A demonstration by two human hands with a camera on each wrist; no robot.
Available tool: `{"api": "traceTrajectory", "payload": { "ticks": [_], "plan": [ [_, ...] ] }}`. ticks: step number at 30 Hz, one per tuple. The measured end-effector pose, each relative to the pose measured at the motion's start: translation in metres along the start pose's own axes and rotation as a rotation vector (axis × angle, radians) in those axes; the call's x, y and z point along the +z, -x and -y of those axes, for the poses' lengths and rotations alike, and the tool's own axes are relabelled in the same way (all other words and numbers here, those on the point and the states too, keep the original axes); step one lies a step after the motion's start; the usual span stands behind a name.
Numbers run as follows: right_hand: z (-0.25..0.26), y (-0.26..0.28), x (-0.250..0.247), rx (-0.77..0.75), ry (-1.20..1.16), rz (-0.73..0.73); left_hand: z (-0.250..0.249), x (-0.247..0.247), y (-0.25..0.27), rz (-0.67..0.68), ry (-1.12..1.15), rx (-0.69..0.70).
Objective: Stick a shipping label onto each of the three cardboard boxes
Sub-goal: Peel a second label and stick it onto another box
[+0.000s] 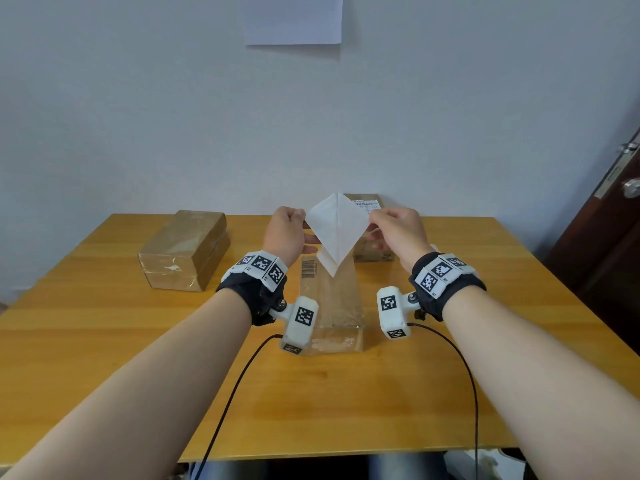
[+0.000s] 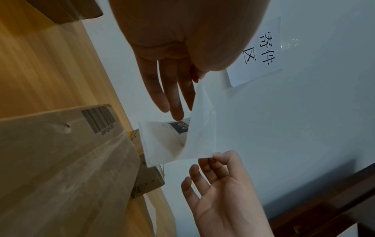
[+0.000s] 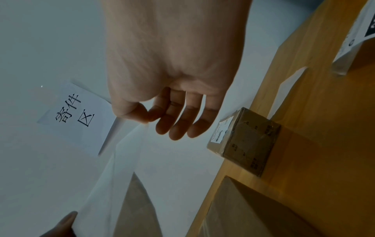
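Both hands hold a white shipping label sheet (image 1: 334,230) in the air above the middle cardboard box (image 1: 329,306), which bears a barcode. My left hand (image 1: 301,214) pinches the sheet's left corner, my right hand (image 1: 374,214) its right corner. In the left wrist view the sheet (image 2: 202,128) parts into two layers, the lower one printed (image 2: 162,137). A second box (image 1: 183,251) lies at the left. The third box (image 1: 372,252), far and small, has a label (image 1: 365,204) on its top; it also shows in the right wrist view (image 3: 249,141).
The wooden table (image 1: 450,375) ends at a white wall with a paper sign (image 1: 292,19). A dark door (image 1: 609,237) stands at the right. Black cables (image 1: 228,403) trail from both wrists over the near edge. Another printed sheet (image 3: 357,30) lies on the table to the right.
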State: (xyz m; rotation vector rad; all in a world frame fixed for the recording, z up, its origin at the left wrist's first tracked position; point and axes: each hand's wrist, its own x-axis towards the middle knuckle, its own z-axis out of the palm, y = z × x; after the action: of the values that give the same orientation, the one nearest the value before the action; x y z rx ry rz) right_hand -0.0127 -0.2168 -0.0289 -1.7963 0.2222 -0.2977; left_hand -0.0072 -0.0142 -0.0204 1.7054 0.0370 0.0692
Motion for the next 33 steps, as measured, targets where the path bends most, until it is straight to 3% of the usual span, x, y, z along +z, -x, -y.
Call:
{"api": "traceTrajectory", "payload": {
  "ticks": [14, 33],
  "plan": [
    [0.002, 0.002, -0.001, 0.036, -0.035, -0.021, 0.001, -0.007, -0.001, 0.01, 0.065, -0.028],
    [0.004, 0.004, -0.004, 0.14, -0.231, -0.067, 0.006, -0.016, -0.003, -0.048, 0.392, -0.139]
  ]
}}
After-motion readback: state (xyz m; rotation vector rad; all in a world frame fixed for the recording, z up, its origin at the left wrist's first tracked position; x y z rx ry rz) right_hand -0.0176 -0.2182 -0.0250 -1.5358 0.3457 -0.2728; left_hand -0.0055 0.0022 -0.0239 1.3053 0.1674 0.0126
